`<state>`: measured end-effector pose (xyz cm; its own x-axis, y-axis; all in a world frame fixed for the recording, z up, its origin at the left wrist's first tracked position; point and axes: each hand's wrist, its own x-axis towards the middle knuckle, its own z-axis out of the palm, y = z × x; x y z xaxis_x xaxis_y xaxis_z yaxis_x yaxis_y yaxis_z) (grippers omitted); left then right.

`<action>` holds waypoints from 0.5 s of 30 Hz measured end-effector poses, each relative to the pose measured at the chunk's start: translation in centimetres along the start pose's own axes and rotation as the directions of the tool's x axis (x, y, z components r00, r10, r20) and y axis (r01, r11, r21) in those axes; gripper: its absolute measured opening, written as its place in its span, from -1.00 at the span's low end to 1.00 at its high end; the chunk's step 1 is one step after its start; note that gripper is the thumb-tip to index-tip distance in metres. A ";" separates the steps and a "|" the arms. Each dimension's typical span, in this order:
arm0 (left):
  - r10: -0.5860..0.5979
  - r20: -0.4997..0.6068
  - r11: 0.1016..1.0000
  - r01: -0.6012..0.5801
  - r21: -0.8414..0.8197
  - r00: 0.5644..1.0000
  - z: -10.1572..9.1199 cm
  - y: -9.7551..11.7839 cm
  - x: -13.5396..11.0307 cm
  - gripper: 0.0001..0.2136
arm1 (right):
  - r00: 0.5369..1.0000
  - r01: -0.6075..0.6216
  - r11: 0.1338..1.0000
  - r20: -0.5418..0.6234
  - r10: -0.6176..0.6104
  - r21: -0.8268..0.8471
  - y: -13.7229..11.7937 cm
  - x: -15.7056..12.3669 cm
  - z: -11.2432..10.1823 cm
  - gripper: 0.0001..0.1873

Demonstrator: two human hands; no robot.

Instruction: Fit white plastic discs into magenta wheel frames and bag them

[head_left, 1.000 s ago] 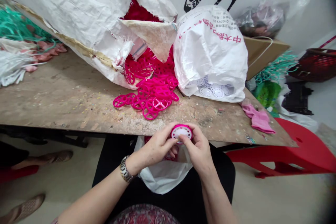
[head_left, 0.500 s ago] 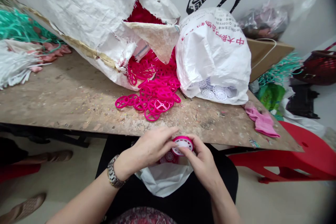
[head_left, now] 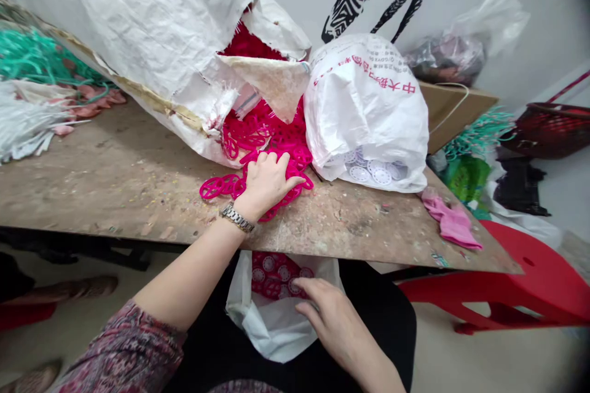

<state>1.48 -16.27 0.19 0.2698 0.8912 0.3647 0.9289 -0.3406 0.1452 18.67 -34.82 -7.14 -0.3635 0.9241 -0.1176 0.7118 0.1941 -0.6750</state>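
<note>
On the table, my left hand [head_left: 266, 183], with a metal watch at the wrist, lies palm down on a pile of pink spoked plastic wheels [head_left: 295, 153]. Its thumb sticks out to the side; the fingertips are partly lost among the wheels. Over my lap, my right hand [head_left: 322, 313] hovers at the right side of a white bag [head_left: 276, 334], thumb and fingers apart with nothing visible between them. Inside that bag are several pink wheels with white discs [head_left: 283, 272] fitted in them.
A large torn white sack [head_left: 161, 55] spills the pink wheels. Beside it stands a white printed bag [head_left: 369, 110] holding white discs [head_left: 380, 173]. A pink cloth piece [head_left: 454, 221] lies near the right edge, above a red stool [head_left: 530, 282]. Teal strands [head_left: 41, 61] sit far left.
My left hand has moved up and forward from the lap onto the pink pile. The assembled wheel has left my hands, and the right hand has opened beside the lap bag.
</note>
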 end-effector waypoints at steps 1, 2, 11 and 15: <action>0.004 0.004 1.000 -0.004 0.006 1.000 0.3 0.0 0.2 -0.41 | 1.000 0.005 1.000 0.012 -0.005 0.004 -0.2 0.0 0.0 -0.63; 0.009 0.003 1.000 -0.009 0.010 1.000 0.5 0.0 0.3 -0.44 | 1.000 0.009 1.000 0.019 -0.009 0.013 -0.4 0.0 0.0 -0.64; 0.041 -0.124 0.793 -0.108 -0.600 0.991 -0.3 -0.3 -2.6 -0.43 | 0.938 0.030 0.950 -0.336 0.081 0.312 0.2 0.7 -2.0 -0.71; 0.098 0.326 0.208 0.301 -0.931 0.940 -1.1 1.5 -6.2 -0.54 | 0.809 0.134 0.928 -0.580 0.099 0.346 -0.3 1.8 -3.8 -0.57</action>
<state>0.94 -22.67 -0.84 0.4272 0.9023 0.0574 0.0385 -0.0816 0.9959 20.08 -31.95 -4.34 0.1248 0.9575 0.2601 0.4038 0.1904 -0.8948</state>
